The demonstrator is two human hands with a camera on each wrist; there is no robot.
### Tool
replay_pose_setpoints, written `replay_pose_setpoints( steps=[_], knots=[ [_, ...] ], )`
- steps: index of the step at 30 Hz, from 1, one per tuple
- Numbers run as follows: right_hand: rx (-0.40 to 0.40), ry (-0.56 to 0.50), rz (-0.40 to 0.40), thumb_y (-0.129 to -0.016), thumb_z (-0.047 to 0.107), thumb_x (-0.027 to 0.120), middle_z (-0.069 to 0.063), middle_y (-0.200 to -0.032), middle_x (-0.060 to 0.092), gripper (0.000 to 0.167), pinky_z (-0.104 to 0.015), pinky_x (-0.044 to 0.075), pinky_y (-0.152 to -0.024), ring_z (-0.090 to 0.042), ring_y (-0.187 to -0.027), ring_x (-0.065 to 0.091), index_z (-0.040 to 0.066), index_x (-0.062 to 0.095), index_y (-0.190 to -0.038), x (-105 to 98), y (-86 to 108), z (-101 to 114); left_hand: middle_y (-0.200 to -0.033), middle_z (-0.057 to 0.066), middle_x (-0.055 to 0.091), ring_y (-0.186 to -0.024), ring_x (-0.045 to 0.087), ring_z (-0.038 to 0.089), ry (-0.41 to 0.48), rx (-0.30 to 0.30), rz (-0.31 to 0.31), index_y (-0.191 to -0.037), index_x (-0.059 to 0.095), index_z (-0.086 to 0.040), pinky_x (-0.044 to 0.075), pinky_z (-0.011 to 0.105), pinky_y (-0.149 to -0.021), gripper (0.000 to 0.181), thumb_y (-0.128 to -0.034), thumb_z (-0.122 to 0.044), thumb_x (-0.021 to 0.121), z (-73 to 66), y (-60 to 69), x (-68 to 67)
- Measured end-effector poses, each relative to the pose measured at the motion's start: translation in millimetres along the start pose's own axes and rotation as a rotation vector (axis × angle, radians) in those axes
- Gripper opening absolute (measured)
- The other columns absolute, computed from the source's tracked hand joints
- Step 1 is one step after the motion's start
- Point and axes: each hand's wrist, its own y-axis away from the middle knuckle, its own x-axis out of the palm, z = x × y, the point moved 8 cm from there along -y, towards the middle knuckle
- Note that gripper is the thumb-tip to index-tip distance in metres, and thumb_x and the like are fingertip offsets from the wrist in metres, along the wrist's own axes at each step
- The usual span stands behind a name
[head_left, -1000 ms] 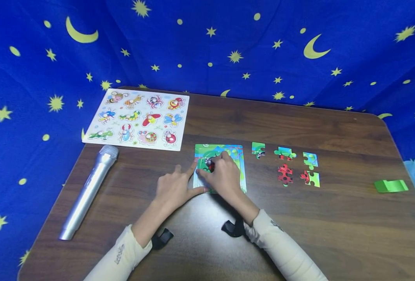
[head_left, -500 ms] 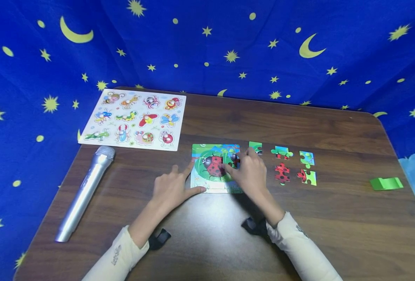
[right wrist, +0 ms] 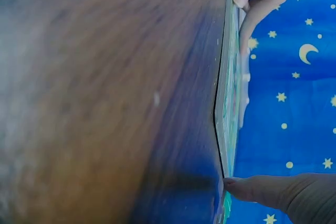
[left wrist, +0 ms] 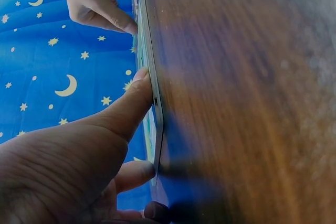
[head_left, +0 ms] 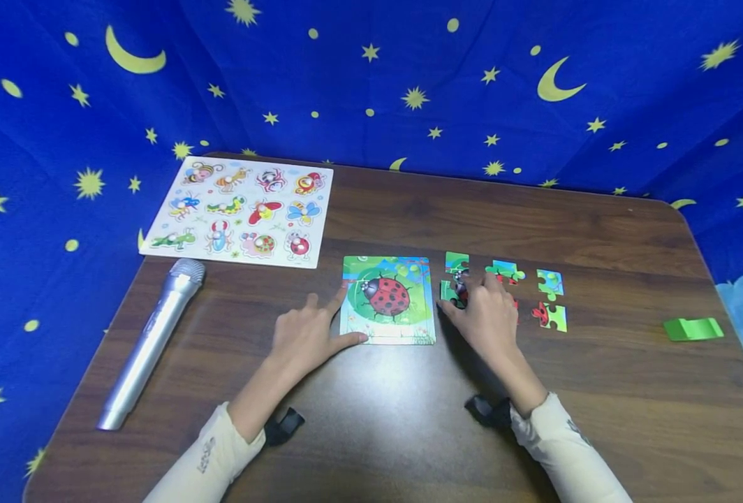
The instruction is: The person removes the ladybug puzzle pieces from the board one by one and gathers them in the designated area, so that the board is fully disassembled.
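Observation:
A square ladybug puzzle board (head_left: 387, 332) lies mid-table in the head view. My left hand (head_left: 305, 335) rests at its left side, index finger and thumb spread straight along the edge and lower corner; in the left wrist view the thumb (left wrist: 131, 100) touches the board's rim. To the board's right, my right hand (head_left: 487, 314) pinches a green puzzle piece (head_left: 448, 292) showing a dark ladybug head, low over the table, just below a green corner piece (head_left: 456, 262). The fingers partly cover it. In the right wrist view only the right thumb (right wrist: 262, 190) shows.
Loose pieces lie right of the hand: a blue-green one (head_left: 506, 270), a corner one (head_left: 550, 282) and a red-green one (head_left: 550, 316). A red piece is mostly hidden. A silver microphone (head_left: 151, 346), an insect peg board (head_left: 239, 213) and a green block (head_left: 693, 329) lie farther out.
My right hand has moved right, off the puzzle board, carrying the piece to beside the loose pieces. The board's ladybug picture is now uncovered. My left hand has stayed at the board's edge.

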Motion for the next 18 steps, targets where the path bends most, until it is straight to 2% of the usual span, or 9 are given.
replay_pose_setpoints(
  steps=[3, 7, 11, 14, 18],
  knots=[
    [0.014, -0.002, 0.004, -0.072, 0.036, 0.089, -0.023, -0.090, 0.059, 0.045, -0.057, 0.047, -0.062, -0.046, -0.070, 0.059, -0.003, 0.067, -0.077, 1, -0.1, -3, -0.106, 0.023, 0.064, -0.049, 0.045, 0.023, 0.004, 0.002, 0.000, -0.152, 0.042, -0.026, 0.040, 0.037, -0.045, 0.096, -0.0745, -0.080, 0.062, -0.1, -0.1, -0.1],
    [0.009, -0.007, 0.016, -0.073, 0.036, 0.088, -0.023, -0.090, 0.060, 0.045, -0.056, 0.048, -0.060, -0.043, -0.069, 0.059, -0.003, 0.067, -0.073, 2, -0.3, -4, -0.106, 0.023, 0.063, -0.049, 0.046, 0.023, 0.002, 0.000, 0.003, -0.152, 0.042, -0.026, 0.040, 0.037, -0.045, 0.096, -0.0745, -0.080, 0.062, 0.0, 0.1, 0.3],
    [0.006, -0.025, 0.050, -0.075, 0.037, 0.086, -0.024, -0.096, 0.062, 0.046, -0.057, 0.050, -0.061, -0.041, -0.072, 0.063, -0.004, 0.073, -0.091, 5, -1.0, -7, -0.106, 0.023, 0.063, -0.049, 0.046, 0.023, -0.002, -0.001, 0.010, -0.152, 0.041, -0.027, 0.040, 0.037, -0.045, 0.096, -0.0748, -0.080, 0.062, 0.2, -0.1, 0.5],
    [0.004, -0.040, 0.070, -0.077, 0.039, 0.084, -0.024, -0.097, 0.062, 0.049, -0.057, 0.050, -0.061, -0.042, -0.075, 0.063, -0.004, 0.073, -0.098, 6, -1.3, -9, -0.105, 0.023, 0.063, -0.049, 0.046, 0.023, -0.001, -0.003, 0.015, -0.153, 0.040, -0.027, 0.040, 0.037, -0.045, 0.096, -0.0751, -0.080, 0.062, 0.3, -0.2, 0.6],
    [-0.001, -0.079, 0.070, -0.079, 0.039, 0.083, -0.024, -0.094, 0.060, 0.044, -0.055, 0.049, -0.059, -0.039, -0.075, 0.062, -0.002, 0.072, -0.093, 6, -1.3, -11, -0.105, 0.023, 0.063, -0.049, 0.046, 0.023, -0.001, -0.001, 0.012, -0.152, 0.040, -0.027, 0.040, 0.037, -0.045, 0.096, -0.0751, -0.080, 0.062, 0.3, 0.0, 0.4]
  ],
)
